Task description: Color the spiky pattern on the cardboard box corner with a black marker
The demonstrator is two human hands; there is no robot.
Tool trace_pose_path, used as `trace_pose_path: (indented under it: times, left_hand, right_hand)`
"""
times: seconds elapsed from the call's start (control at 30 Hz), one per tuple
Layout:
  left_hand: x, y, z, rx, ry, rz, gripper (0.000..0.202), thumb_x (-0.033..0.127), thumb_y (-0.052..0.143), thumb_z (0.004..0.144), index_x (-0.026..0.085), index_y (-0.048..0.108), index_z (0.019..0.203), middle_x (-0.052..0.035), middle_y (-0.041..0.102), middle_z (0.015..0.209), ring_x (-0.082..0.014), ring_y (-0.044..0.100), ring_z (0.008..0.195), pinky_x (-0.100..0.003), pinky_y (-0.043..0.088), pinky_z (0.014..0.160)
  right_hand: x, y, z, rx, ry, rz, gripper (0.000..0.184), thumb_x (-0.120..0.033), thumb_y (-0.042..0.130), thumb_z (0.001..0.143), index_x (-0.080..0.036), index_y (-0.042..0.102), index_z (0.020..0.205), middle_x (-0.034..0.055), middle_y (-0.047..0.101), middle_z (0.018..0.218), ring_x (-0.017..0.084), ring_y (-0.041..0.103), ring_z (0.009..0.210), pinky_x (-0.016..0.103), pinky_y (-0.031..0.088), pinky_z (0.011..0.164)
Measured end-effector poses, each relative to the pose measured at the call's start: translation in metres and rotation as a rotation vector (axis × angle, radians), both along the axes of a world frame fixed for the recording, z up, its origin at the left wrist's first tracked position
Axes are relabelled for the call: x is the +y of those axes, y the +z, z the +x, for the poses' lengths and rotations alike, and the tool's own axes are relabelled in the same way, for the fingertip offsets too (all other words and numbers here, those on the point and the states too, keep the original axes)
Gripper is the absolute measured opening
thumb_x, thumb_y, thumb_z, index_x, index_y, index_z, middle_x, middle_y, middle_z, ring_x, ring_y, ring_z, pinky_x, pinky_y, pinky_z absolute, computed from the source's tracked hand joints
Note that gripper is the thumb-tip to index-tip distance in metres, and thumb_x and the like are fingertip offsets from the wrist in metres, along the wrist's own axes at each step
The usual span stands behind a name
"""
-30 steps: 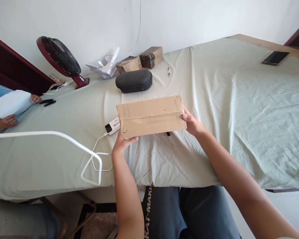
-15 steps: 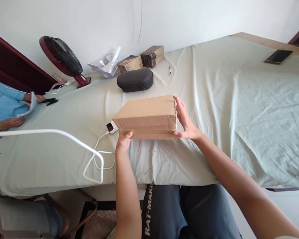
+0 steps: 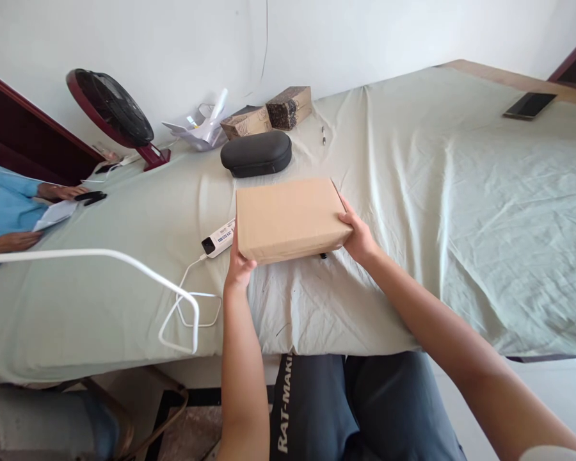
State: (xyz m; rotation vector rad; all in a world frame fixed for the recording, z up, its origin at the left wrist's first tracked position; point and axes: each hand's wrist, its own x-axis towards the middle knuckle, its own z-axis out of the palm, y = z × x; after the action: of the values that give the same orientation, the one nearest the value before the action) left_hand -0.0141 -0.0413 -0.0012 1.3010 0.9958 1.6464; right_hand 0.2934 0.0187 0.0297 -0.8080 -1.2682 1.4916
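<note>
A plain brown cardboard box [image 3: 290, 218] is held just above the sheet-covered table [image 3: 436, 211], a broad blank face turned up toward me. My left hand [image 3: 239, 266] grips its near left corner, fingers closed on the edge. My right hand [image 3: 358, 235] clasps the right end, fingers wrapped round the side. A white power adapter [image 3: 218, 238] lies just left of the box, its white cable [image 3: 192, 301] looping toward the table edge. A small dark object [image 3: 323, 256] peeks out under the box.
Behind the box lie a black oval case [image 3: 256, 153], two small brown boxes [image 3: 269, 115], a white plastic heap [image 3: 199, 128], a pen [image 3: 323, 135] and a tilted fan [image 3: 110, 109]. A phone [image 3: 529, 105] rests far right. Another person's hands [image 3: 14, 240] hold paper at the left. A white tube [image 3: 100, 262] crosses the foreground.
The box has been turned over in my hands: first a taped seam faced me, then a long side, now a blank broad face. My right hand went from flat against the end to gripping it.
</note>
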Motion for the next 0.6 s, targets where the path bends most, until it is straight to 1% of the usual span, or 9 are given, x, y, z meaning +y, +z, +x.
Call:
trace_pose_path:
  times: [0.07, 0.1, 0.13, 0.2, 0.27, 0.33, 0.43, 0.5, 0.6]
  left_hand:
    - [-0.001, 0.005, 0.004, -0.071, -0.044, -0.003, 0.096, 0.081, 0.083, 0.067, 0.035, 0.061, 0.148, -0.0108, 0.062, 0.153, -0.034, 0.05, 0.152, -0.047, 0.049, 0.122]
    - [-0.001, 0.007, 0.005, -0.085, -0.028, -0.033, 0.091, 0.079, 0.082, 0.07, 0.037, 0.061, 0.148, -0.0097, 0.062, 0.153, -0.0336, 0.052, 0.151, -0.048, 0.051, 0.119]
    - [-0.002, 0.008, 0.007, -0.084, 0.007, -0.07, 0.087, 0.073, 0.084, 0.072, 0.037, 0.061, 0.148, -0.0091, 0.065, 0.15, -0.0331, 0.056, 0.147, -0.047, 0.053, 0.117]
    - [-0.003, 0.011, 0.008, -0.061, 0.093, -0.118, 0.088, 0.057, 0.092, 0.068, 0.035, 0.061, 0.147, -0.0087, 0.071, 0.139, -0.0318, 0.067, 0.132, -0.045, 0.056, 0.11]
    - [-0.004, 0.012, 0.007, -0.047, 0.139, -0.113, 0.088, 0.05, 0.094, 0.064, 0.032, 0.063, 0.145, -0.0078, 0.075, 0.13, -0.0297, 0.072, 0.12, -0.042, 0.058, 0.105]
    - [-0.005, 0.013, 0.006, -0.041, 0.147, -0.086, 0.085, 0.047, 0.094, 0.062, 0.031, 0.066, 0.14, -0.0064, 0.076, 0.123, -0.028, 0.073, 0.113, -0.04, 0.058, 0.102]
    - [-0.004, 0.014, 0.004, -0.022, 0.155, -0.05, 0.085, 0.045, 0.097, 0.054, 0.029, 0.07, 0.133, -0.0045, 0.076, 0.116, -0.0269, 0.073, 0.108, -0.037, 0.059, 0.098]
    - [-0.002, 0.014, 0.006, -0.006, 0.173, -0.02, 0.084, 0.043, 0.098, 0.052, 0.029, 0.072, 0.131, -0.0043, 0.075, 0.116, -0.0271, 0.072, 0.11, -0.036, 0.058, 0.098]
    - [0.003, 0.017, 0.013, 0.022, 0.23, 0.021, 0.079, 0.045, 0.098, 0.059, 0.029, 0.071, 0.132, -0.0072, 0.074, 0.125, -0.0287, 0.068, 0.125, -0.037, 0.054, 0.107]
  right_hand:
    - [0.002, -0.001, 0.005, -0.028, -0.052, 0.132, 0.116, -0.073, 0.075, 0.077, -0.041, 0.019, 0.174, -0.0042, 0.022, 0.182, 0.039, 0.018, 0.169, 0.064, 0.018, 0.137]
    - [0.003, -0.001, 0.007, -0.045, -0.048, 0.212, 0.122, -0.073, 0.079, 0.074, -0.041, 0.017, 0.174, -0.0033, 0.018, 0.183, 0.039, 0.015, 0.17, 0.064, 0.015, 0.137]
    - [0.002, 0.0, 0.009, -0.07, -0.022, 0.288, 0.126, -0.074, 0.081, 0.073, -0.041, 0.014, 0.174, -0.0031, 0.015, 0.184, 0.038, 0.012, 0.17, 0.064, 0.014, 0.137]
    - [0.0, 0.002, 0.01, -0.117, 0.044, 0.39, 0.127, -0.076, 0.08, 0.075, -0.043, 0.009, 0.175, -0.0033, 0.01, 0.185, 0.037, 0.007, 0.171, 0.063, 0.012, 0.137]
    - [-0.002, 0.003, 0.01, -0.158, 0.096, 0.421, 0.125, -0.076, 0.079, 0.078, -0.045, 0.005, 0.174, -0.0043, 0.005, 0.185, 0.036, 0.004, 0.171, 0.063, 0.012, 0.137]
    - [-0.004, 0.004, 0.009, -0.187, 0.121, 0.408, 0.126, -0.074, 0.081, 0.079, -0.046, 0.002, 0.174, -0.0047, 0.001, 0.185, 0.036, 0.005, 0.171, 0.064, 0.016, 0.136]
    - [-0.004, 0.004, 0.007, -0.217, 0.124, 0.368, 0.133, -0.071, 0.083, 0.079, -0.045, -0.005, 0.174, -0.0006, 0.002, 0.185, 0.039, 0.01, 0.17, 0.066, 0.023, 0.134]
    - [-0.004, 0.003, 0.006, -0.246, 0.101, 0.374, 0.138, -0.072, 0.085, 0.076, -0.043, -0.009, 0.174, 0.0041, 0.003, 0.185, 0.042, 0.012, 0.169, 0.067, 0.027, 0.132]
    - [0.0, 0.0, 0.005, -0.321, 0.024, 0.491, 0.153, -0.077, 0.09, 0.065, -0.036, -0.01, 0.175, 0.0118, 0.004, 0.183, 0.047, 0.01, 0.168, 0.071, 0.03, 0.129]
